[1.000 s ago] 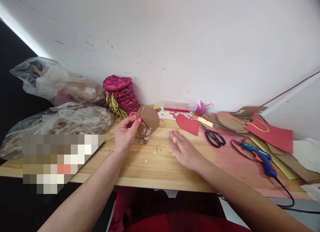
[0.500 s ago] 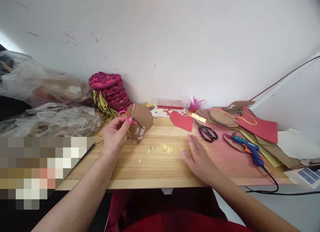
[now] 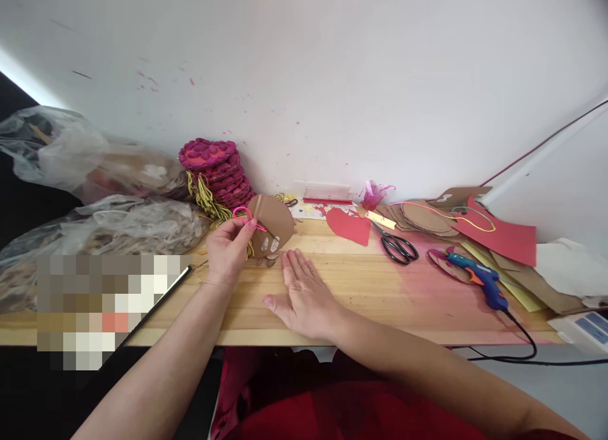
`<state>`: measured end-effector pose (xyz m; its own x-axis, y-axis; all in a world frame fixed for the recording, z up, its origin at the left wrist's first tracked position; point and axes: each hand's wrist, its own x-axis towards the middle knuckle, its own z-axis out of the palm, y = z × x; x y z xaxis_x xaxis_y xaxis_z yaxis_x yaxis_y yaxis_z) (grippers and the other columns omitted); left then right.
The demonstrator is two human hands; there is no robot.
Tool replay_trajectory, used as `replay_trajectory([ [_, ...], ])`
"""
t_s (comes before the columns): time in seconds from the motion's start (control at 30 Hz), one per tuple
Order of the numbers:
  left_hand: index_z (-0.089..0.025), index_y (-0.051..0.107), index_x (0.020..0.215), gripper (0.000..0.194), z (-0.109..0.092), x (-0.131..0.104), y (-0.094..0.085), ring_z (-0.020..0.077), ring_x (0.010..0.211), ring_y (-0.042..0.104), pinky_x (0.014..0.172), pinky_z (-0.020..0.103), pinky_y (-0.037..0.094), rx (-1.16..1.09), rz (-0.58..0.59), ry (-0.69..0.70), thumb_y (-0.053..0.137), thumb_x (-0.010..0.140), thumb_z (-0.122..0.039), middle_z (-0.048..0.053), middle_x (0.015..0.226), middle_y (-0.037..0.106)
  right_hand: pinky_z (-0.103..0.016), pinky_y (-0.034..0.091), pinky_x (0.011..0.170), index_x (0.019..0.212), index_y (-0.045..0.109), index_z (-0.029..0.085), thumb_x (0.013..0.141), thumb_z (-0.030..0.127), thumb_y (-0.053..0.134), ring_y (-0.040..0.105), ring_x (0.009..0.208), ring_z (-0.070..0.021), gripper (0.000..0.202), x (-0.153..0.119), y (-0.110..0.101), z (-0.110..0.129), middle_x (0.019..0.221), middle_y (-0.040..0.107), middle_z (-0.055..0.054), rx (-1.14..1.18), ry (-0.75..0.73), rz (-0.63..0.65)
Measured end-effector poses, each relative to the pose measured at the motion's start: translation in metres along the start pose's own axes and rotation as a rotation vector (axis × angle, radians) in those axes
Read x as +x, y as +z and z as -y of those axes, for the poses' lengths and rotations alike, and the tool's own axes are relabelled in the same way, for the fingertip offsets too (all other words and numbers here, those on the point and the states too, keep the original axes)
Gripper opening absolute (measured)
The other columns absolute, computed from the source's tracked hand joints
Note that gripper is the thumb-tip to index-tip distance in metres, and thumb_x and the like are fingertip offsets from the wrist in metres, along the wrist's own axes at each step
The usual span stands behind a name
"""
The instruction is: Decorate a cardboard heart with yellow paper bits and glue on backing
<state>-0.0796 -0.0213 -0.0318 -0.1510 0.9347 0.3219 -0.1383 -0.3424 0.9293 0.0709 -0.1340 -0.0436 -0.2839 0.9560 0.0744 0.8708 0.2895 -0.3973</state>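
Taking the right hand (image 3: 304,294) as the clock's centre, it lies palm down on the wooden table (image 3: 370,294), flat and spread, its fingers pointing to about 11 o'clock and its thumb splayed toward 9. Its forearm runs off toward 4. The left hand (image 3: 228,250), at 10 o'clock, is closed, thumb and fingers pinching the pink-handled scissors (image 3: 261,226) by the handle, with the back of the wrist turned up and the forearm stretching down toward 7.

Two clear plastic bags sit between 9 and 10 o'clock. The lower bag (image 3: 147,215) is full of small tan and brown pieces; the upper bag (image 3: 80,142), resting just behind it, holds brown, card-like pieces with a reddish patch (the crumpled film blurs what exactly they are).

The scissors have a bright pink loop standing up above the left thumb, and their thin dark blades slant toward 4 o'clock across the cardboard disc (image 3: 281,211). That disc, at 11 o'clock from the right hand, is plain brown and round, crossed by a paler strip near its upper left edge and marked with whitish patches lower down. Whether the left hand also touches it, I cannot tell.
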Motion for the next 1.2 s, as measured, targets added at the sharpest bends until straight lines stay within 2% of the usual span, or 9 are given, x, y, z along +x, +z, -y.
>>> replay_trajectory([
  [0.13, -0.016, 0.069, 0.071, 0.019, 0.003, 0.002, -0.001, 0.0083, 0.057, 0.048, 0.054, 0.018, 0.036, 0.047, 0.001, 0.028, 0.075, 0.070, -0.034, -0.002, 0.064, 0.062, -0.045, 0.017, 0.118, 0.152, 0.017, 0.009, 0.096, 0.060, 0.025, 0.013, 0.146, -0.0251, 0.076, -0.011, -0.009, -0.004, 0.158, 0.019, -0.014, 0.132, -0.106, -0.013],
  [0.27, -0.015, 0.069, 0.074, 0.023, 0.007, 0.003, 0.001, 0.0093, 0.057, 0.049, 0.055, 0.019, 0.037, 0.055, 0.036, 0.035, 0.073, 0.071, -0.038, -0.001, 0.066, 0.062, -0.054, 0.010, 0.117, 0.150, 0.019, 0.000, 0.094, 0.061, 0.027, 0.005, 0.146, -0.0327, 0.083, -0.015, -0.012, -0.019, 0.157, 0.015, -0.023, 0.057, 0.104, -0.069],
  [0.4, -0.016, 0.067, 0.071, 0.023, 0.002, -0.001, 0.012, 0.0100, 0.058, 0.050, 0.057, 0.020, 0.037, 0.077, 0.072, 0.057, 0.073, 0.071, -0.037, -0.001, 0.064, 0.060, -0.048, 0.014, 0.119, 0.151, 0.019, 0.003, 0.092, 0.063, 0.033, 0.009, 0.146, -0.0307, 0.085, -0.028, -0.014, -0.013, 0.157, 0.016, -0.020, 0.096, -0.076, 0.024],
  [0.5, -0.015, 0.066, 0.072, 0.024, -0.009, -0.004, 0.029, 0.0108, 0.058, 0.050, 0.056, 0.021, 0.038, 0.142, 0.219, 0.019, 0.072, 0.071, -0.039, 0.000, 0.066, 0.062, -0.043, 0.019, 0.119, 0.152, 0.019, 0.008, 0.096, 0.057, 0.029, 0.014, 0.146, -0.0249, 0.075, -0.044, -0.020, -0.013, 0.158, 0.019, -0.015, 0.137, -0.110, 0.009],
  [0.63, -0.015, 0.066, 0.069, 0.028, -0.016, -0.006, 0.061, 0.0100, 0.052, 0.044, 0.050, 0.021, 0.032, 0.373, 0.470, -0.033, 0.066, 0.075, -0.042, -0.001, 0.059, 0.057, -0.051, 0.015, 0.118, 0.150, 0.021, 0.000, 0.095, 0.056, 0.031, 0.011, 0.146, -0.0316, 0.079, -0.062, -0.021, -0.026, 0.156, 0.017, -0.023, 0.025, 0.115, -0.069],
  [0.73, -0.015, 0.065, 0.068, 0.028, -0.008, -0.006, 0.090, 0.0095, 0.050, 0.043, 0.047, 0.021, 0.029, 0.525, 0.654, -0.106, 0.064, 0.074, -0.043, -0.002, 0.055, 0.053, -0.050, 0.015, 0.118, 0.150, 0.022, 0.003, 0.094, 0.057, 0.035, 0.012, 0.146, -0.0311, 0.080, -0.070, -0.015, -0.025, 0.157, 0.019, -0.021, 0.038, 0.012, -0.015],
  [0.83, -0.016, 0.063, 0.060, 0.029, 0.004, -0.009, 0.116, 0.0094, 0.046, 0.042, 0.044, 0.022, 0.027, 0.586, 0.740, -0.154, 0.067, 0.070, -0.043, -0.003, 0.050, 0.052, -0.046, 0.020, 0.118, 0.150, 0.023, 0.006, 0.094, 0.054, 0.038, 0.020, 0.145, -0.0288, 0.075, -0.076, -0.014, -0.019, 0.156, 0.025, -0.018, 0.104, -0.128, 0.021],
  [0.97, -0.017, 0.061, 0.056, 0.028, 0.014, -0.013, 0.140, 0.0104, 0.046, 0.045, 0.045, 0.023, 0.030, 0.682, 0.815, -0.173, 0.068, 0.069, -0.041, -0.003, 0.049, 0.052, -0.046, 0.029, 0.112, 0.145, 0.035, 0.005, 0.095, 0.044, 0.042, 0.037, 0.134, -0.0297, 0.064, -0.082, -0.025, -0.026, 0.146, 0.043, -0.019, 0.047, -0.061, -0.124],
  [1.2, -0.018, 0.065, 0.059, 0.028, 0.010, -0.012, 0.148, 0.0149, 0.051, 0.053, 0.052, 0.025, 0.037, 0.910, 0.848, -0.058, 0.067, 0.073, -0.043, 0.001, 0.051, 0.058, -0.047, 0.042, 0.088, 0.131, 0.055, 0.017, 0.092, 0.045, 0.049, 0.047, 0.108, -0.0323, 0.048, -0.079, -0.033, -0.031, 0.121, 0.057, -0.015, -0.139, 0.070, -0.180],
])
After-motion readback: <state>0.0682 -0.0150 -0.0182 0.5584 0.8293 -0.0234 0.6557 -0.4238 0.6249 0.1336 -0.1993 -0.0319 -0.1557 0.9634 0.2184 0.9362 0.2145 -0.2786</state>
